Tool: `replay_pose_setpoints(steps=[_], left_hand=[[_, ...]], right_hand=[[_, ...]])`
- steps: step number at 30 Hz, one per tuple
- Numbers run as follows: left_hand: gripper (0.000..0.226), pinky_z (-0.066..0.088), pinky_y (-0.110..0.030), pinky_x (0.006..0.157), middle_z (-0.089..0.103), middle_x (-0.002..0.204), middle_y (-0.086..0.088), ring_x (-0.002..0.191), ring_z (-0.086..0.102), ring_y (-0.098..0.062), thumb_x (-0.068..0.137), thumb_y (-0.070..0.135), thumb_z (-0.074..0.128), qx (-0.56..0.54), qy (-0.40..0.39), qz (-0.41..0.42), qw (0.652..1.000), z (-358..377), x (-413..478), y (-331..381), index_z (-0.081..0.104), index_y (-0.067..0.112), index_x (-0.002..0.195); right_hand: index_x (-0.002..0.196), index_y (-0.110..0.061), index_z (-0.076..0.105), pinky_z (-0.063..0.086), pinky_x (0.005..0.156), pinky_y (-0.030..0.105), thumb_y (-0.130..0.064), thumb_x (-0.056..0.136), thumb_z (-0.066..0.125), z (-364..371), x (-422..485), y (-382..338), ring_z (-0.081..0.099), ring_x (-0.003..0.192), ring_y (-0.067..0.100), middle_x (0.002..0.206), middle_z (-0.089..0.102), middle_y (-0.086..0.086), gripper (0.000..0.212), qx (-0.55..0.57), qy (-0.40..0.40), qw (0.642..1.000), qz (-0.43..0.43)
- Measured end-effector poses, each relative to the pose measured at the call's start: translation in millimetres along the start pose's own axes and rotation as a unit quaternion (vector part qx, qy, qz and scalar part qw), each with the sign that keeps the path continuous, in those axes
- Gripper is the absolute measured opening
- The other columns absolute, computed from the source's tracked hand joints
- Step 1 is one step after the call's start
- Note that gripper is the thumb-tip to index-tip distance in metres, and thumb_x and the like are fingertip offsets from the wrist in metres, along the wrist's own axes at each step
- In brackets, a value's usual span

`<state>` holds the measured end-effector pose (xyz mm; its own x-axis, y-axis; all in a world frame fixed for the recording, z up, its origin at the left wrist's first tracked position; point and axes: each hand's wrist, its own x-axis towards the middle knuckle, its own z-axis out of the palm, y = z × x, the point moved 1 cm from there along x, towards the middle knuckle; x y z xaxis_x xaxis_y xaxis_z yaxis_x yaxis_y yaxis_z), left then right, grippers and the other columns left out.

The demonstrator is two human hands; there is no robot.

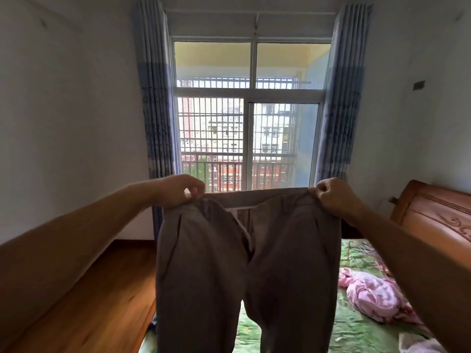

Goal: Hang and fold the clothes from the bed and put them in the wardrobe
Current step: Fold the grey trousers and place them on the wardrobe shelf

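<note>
- A pair of grey-brown trousers (244, 263) is held up at arm's length in front of the window (251, 118), its waistband stretched level between the two hands, both legs hanging straight down over the bed's near edge.
- The left hand (178, 191) pinches the left corner of the waistband, fingers curled tight on the cloth.
- The right hand (334, 194) grips the right corner the same way, thumb and fingers closed on the fabric.
- The fly hangs open (a pale lining shows down the middle).
- Behind the trousers lies the bed (362, 329) under a green quilted cover; its left edge meets the floor just below the left leg.
- A crumpled pink garment (374, 294) lies on the cover to the right, well clear of the trousers; a whitish cloth (420, 345) sits at the bottom right corner.
- The carved wooden headboard (438, 212) stands against the right wall.
- To the left, bare wooden floor (84, 301) runs between the bed's edge and the white wall.
- Blue curtains (155, 110) hang drawn back at each side of the window.
</note>
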<state>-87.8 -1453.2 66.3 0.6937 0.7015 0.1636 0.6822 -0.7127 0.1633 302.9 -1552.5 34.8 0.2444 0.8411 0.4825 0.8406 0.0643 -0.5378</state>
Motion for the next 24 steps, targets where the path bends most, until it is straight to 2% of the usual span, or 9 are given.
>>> replay_pose_setpoints(steps=[3, 6, 9, 12, 14, 15, 19, 21, 24], left_hand=[[0.051, 0.047, -0.031, 0.098, 0.064, 0.095, 0.03, 0.097, 0.06, 0.002, 0.088, -0.001, 0.052, 0.006, -0.076, -0.012, 0.997, 9.2, -1.5, 5.7, 0.074, 0.044, 0.087], [0.044, 0.046, -0.027, 0.1, 0.059, 0.111, 0.026, 0.101, 0.057, 0.002, 0.096, 0.006, 0.051, 0.014, -0.109, -0.049, 0.993, 12.7, -3.8, 11.1, 0.074, 0.042, 0.11], [0.028, 0.051, -0.03, 0.095, 0.066, 0.107, 0.016, 0.097, 0.062, -0.005, 0.092, 0.019, 0.057, -0.024, -0.104, -0.096, 0.99, 17.5, -3.7, 15.1, 0.076, 0.034, 0.106], [0.015, 0.055, -0.034, 0.086, 0.068, 0.094, 0.01, 0.093, 0.064, -0.012, 0.087, 0.041, 0.068, -0.002, -0.107, -0.091, 0.99, 28.6, -1.5, 20.8, 0.075, 0.03, 0.091], [0.006, 0.052, -0.033, 0.083, 0.062, 0.09, 0.013, 0.091, 0.06, -0.014, 0.088, 0.03, 0.065, 0.063, -0.107, -0.07, 0.99, 36.7, -1.0, 25.8, 0.071, 0.03, 0.088], [0.015, 0.052, -0.034, 0.086, 0.061, 0.093, 0.014, 0.093, 0.06, -0.014, 0.088, 0.022, 0.06, 0.081, -0.125, -0.061, 0.987, 41.5, -1.7, 27.5, 0.069, 0.032, 0.091], [0.062, 0.052, -0.038, 0.1, 0.058, 0.132, 0.01, 0.113, 0.058, -0.013, 0.089, 0.009, 0.05, 0.015, -0.198, -0.081, 0.977, 56.2, -7.0, 37.9, 0.051, 0.048, 0.137], [0.066, 0.054, -0.035, 0.098, 0.052, 0.134, 0.007, 0.117, 0.057, -0.016, 0.092, 0.012, 0.056, -0.06, -0.212, -0.125, 0.967, 61.4, -5.2, 46.2, 0.039, 0.043, 0.148], [0.061, 0.058, -0.038, 0.093, 0.056, 0.134, -0.003, 0.11, 0.065, -0.021, 0.091, 0.008, 0.058, -0.157, -0.204, -0.18, 0.949, 71.3, -0.2, 54.2, 0.047, 0.032, 0.146]], right_hand=[[0.083, -0.007, 0.073, 0.051, 0.072, 0.033, -0.026, 0.099, 0.063, 4.1, 0.9, 0.6, 0.067, 0.078, 0.024, 0.08, 0.071, 0.01, 0.026, 0.0, -0.046, 0.999, -0.002], [0.095, -0.015, 0.071, 0.051, 0.077, 0.034, -0.022, 0.098, 0.062, 3.5, 1.2, -2.3, 0.067, 0.087, 0.021, 0.088, 0.07, 0.001, 0.012, 0.01, -0.071, 0.997, -0.023], [0.097, -0.022, 0.064, 0.044, 0.065, 0.024, -0.011, 0.098, 0.06, 3.4, -1.6, -11.1, 0.062, 0.084, 0.013, 0.089, 0.063, -0.012, 0.012, 0.017, -0.095, 0.995, -0.038], [0.077, -0.018, 0.067, 0.039, 0.062, 0.02, 0.007, 0.092, 0.05, 9.4, -3.4, -19.9, 0.059, 0.083, 0.016, 0.082, 0.062, -0.007, 0.033, -0.008, -0.16, 0.986, -0.038], [0.082, -0.014, 0.076, 0.044, 0.062, 0.015, 0.008, 0.091, 0.048, 13.9, -5.1, -23.5, 0.06, 0.082, 0.014, 0.087, 0.066, -0.004, 0.037, -0.018, -0.208, 0.978, -0.022], [0.089, -0.014, 0.079, 0.048, 0.065, 0.016, 0.006, 0.094, 0.049, 16.2, -5.2, -23.5, 0.061, 0.085, 0.013, 0.094, 0.067, -0.004, 0.037, -0.019, -0.228, 0.973, -0.014], [0.091, -0.026, 0.082, 0.061, 0.083, 0.036, 0.002, 0.097, 0.047, 27.2, -6.2, -20.3, 0.066, 0.093, 0.023, 0.107, 0.069, 0.002, 0.044, -0.022, -0.272, 0.962, 0.026], [0.081, -0.028, 0.082, 0.06, 0.086, 0.045, 0.004, 0.093, 0.044, 33.5, -7.0, -21.8, 0.066, 0.085, 0.026, 0.104, 0.073, 0.009, 0.052, -0.018, -0.282, 0.959, 0.033], [0.073, -0.026, 0.082, 0.06, 0.082, 0.048, 0.002, 0.091, 0.049, 41.1, -12.3, -30.6, 0.066, 0.077, 0.026, 0.096, 0.075, 0.011, 0.048, -0.011, -0.291, 0.956, 0.047]])
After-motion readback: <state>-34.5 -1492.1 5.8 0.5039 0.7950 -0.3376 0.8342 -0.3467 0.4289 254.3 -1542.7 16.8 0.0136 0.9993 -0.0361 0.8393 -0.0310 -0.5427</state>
